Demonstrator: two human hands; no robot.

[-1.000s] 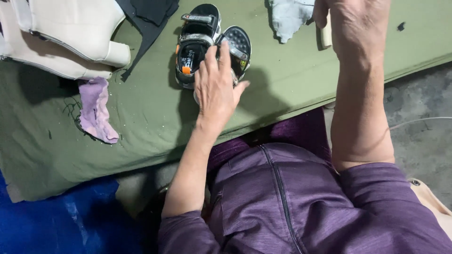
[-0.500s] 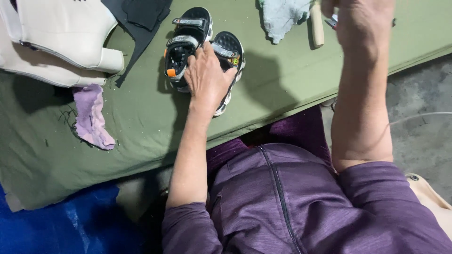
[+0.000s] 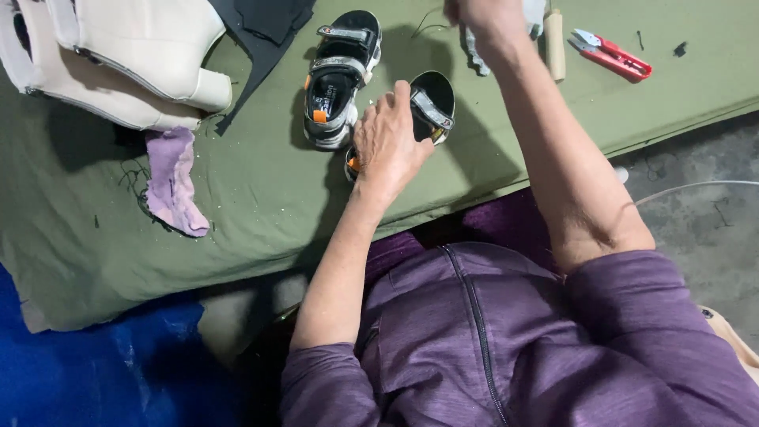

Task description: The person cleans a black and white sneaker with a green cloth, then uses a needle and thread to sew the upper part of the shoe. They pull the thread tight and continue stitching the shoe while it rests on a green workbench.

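A person in a purple zip top [image 3: 490,340], filling the lower right of the frame, leans over a table covered in green cloth [image 3: 261,213]. At centre, the left hand [image 3: 389,144] presses down on a small black sandal [image 3: 427,107], fingers curled over its side and gripping it against the cloth. Just beside it to the left lies the matching sandal [image 3: 338,77], untouched. A scrap of lilac fabric [image 3: 172,183] rests at left. Farther up, the right hand [image 3: 484,17] is raised at the top edge; whether its fingers grip anything cannot be told. Red thread snips [image 3: 613,54] lie upper right, cream padded pieces [image 3: 118,55] upper left.
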